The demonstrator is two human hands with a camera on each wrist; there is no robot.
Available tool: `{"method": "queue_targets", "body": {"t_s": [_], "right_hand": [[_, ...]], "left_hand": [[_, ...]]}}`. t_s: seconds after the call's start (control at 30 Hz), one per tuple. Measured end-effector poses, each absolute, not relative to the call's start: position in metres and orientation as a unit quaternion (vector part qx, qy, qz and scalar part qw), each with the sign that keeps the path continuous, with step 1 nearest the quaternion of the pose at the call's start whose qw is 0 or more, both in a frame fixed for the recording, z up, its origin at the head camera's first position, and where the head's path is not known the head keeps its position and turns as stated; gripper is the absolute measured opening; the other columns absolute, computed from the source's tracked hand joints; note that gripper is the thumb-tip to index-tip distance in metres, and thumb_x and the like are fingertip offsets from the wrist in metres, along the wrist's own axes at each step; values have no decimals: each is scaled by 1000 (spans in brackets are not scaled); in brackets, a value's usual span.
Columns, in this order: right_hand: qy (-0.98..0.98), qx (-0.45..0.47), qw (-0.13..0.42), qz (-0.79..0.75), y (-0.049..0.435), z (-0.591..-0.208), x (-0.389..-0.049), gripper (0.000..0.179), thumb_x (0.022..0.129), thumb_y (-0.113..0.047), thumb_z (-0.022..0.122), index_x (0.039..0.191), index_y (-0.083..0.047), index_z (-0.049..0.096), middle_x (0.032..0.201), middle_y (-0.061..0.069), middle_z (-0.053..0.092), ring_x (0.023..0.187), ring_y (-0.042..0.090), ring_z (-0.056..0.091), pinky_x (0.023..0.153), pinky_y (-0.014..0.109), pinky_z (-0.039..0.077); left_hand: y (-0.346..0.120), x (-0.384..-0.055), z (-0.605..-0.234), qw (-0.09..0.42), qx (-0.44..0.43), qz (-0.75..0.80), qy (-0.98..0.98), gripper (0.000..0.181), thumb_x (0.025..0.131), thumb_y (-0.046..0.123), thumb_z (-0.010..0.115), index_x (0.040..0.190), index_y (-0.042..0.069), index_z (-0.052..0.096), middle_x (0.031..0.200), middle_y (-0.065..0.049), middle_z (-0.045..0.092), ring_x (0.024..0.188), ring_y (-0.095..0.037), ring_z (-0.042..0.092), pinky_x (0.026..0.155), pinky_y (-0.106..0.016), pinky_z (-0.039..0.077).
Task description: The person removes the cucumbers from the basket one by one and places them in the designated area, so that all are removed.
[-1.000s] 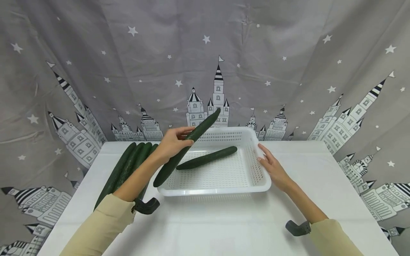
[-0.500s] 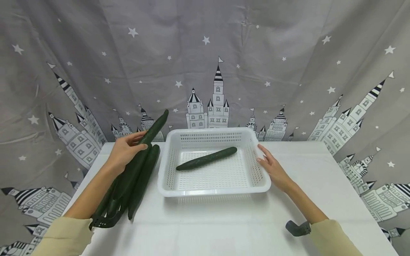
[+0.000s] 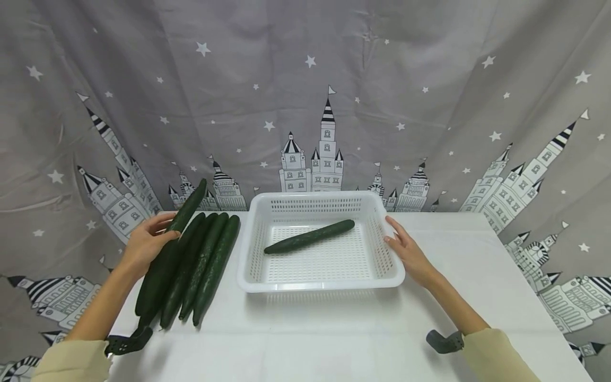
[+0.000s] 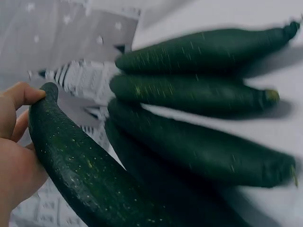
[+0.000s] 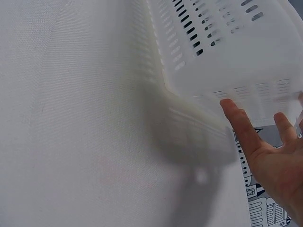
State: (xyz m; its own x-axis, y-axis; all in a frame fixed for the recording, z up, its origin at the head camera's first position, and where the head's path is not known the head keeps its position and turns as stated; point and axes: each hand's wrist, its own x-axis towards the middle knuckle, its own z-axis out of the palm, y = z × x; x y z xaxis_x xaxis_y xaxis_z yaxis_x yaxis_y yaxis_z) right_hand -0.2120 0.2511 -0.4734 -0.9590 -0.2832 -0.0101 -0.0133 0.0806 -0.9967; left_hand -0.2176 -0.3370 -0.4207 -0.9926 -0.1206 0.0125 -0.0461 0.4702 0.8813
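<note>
In the head view, my left hand (image 3: 146,244) pinches a long dark green cucumber (image 3: 162,270) between thumb and fingers, its far end raised. Several more cucumbers (image 3: 216,268) lie side by side under and right of it on the table; the left wrist view shows a darker one (image 4: 142,156) partly hidden by the held one. A white perforated basket (image 3: 320,287) stands in the middle with one cucumber (image 3: 309,236) lying slantwise inside. At its right side, my right hand (image 3: 410,254) touches the wall with extended fingertips, also seen from below in the right wrist view.
The white table (image 3: 305,339) runs back to a grey curtain (image 3: 382,69) printed with castles and stars. Both wrists carry dark camera mounts, the left one (image 3: 128,342) close to the near ends of the cucumbers.
My left hand has carried the held cucumber leftward, from over the basket's left edge to the left side of the row. The right hand and basket stay put.
</note>
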Motion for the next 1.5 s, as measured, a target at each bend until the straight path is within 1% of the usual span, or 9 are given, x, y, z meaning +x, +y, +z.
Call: {"method": "queue_targets", "body": {"t_s": [0.17, 0.37, 0.53, 0.73, 0.87, 0.97, 1.17, 1.37, 1.5], "right_hand": [[730, -99, 99, -669, 251, -473, -211, 69, 108, -29, 46, 162, -19, 6, 158, 22, 29, 133, 45, 44, 94, 41, 52], [734, -95, 99, -666, 250, -473, -212, 69, 107, -31, 47, 162, -21, 7, 159, 20, 28, 134, 44, 43, 95, 41, 51], [731, -91, 101, -669, 250, -473, -212, 68, 107, -29, 47, 162, -22, 7, 159, 20, 29, 134, 44, 43, 95, 42, 51], [730, -89, 102, -670, 249, -473, -212, 68, 107, -30, 47, 162, -23, 8, 159, 20, 29, 134, 44, 43, 96, 41, 51], [731, -86, 101, -670, 250, -474, -213, 68, 107, -29, 47, 162, -23, 8, 158, 20, 30, 134, 44, 43, 95, 42, 51], [736, -84, 99, -664, 250, -474, -213, 68, 107, -30, 47, 162, -22, 8, 159, 19, 30, 134, 43, 43, 96, 42, 50], [739, -88, 98, -660, 250, -476, -214, 67, 108, -30, 46, 162, -23, 8, 159, 19, 30, 134, 43, 43, 96, 41, 50], [735, -91, 99, -664, 249, -475, -214, 68, 108, -30, 46, 162, -21, 7, 158, 20, 30, 134, 43, 43, 96, 41, 51], [731, -90, 99, -669, 250, -475, -213, 69, 108, -29, 47, 162, -20, 6, 157, 21, 31, 132, 45, 44, 94, 42, 52]], "left_hand": [[-356, -217, -436, 37, 65, -508, -858, 60, 100, 19, 63, 150, -2, 40, 147, -32, 37, 95, 0, 52, 69, -17, 53], [-370, -219, -447, 29, 68, -489, -869, 61, 101, 21, 61, 152, -2, 36, 150, -34, 34, 127, -45, 44, 74, -15, 46], [-379, -223, -455, 17, 63, -497, -865, 60, 101, 18, 59, 152, -5, 35, 151, -37, 30, 130, -54, 38, 69, -12, 46], [-389, -228, -465, -10, 60, -484, -873, 59, 102, 19, 57, 151, -5, 34, 150, -40, 27, 129, -55, 37, 70, -15, 46], [-393, -230, -475, -26, 56, -480, -875, 59, 102, 19, 57, 151, -6, 34, 148, -41, 29, 121, -53, 46, 69, -24, 53], [-394, -232, -481, -27, 59, -476, -877, 59, 101, 17, 58, 150, -7, 35, 145, -42, 33, 113, -45, 53, 68, -24, 53], [-396, -232, -486, -38, 73, -481, -873, 60, 100, 16, 57, 150, -8, 34, 143, -40, 37, 89, -11, 61, 68, -27, 55], [-398, -230, -488, -60, 88, -469, -877, 59, 101, 16, 54, 150, -8, 31, 144, -41, 36, 101, -28, 61, 70, -30, 54], [-400, -233, -489, -70, 83, -470, -876, 58, 101, 15, 54, 149, -9, 32, 143, -42, 36, 94, -24, 63, 70, -34, 55]]}}
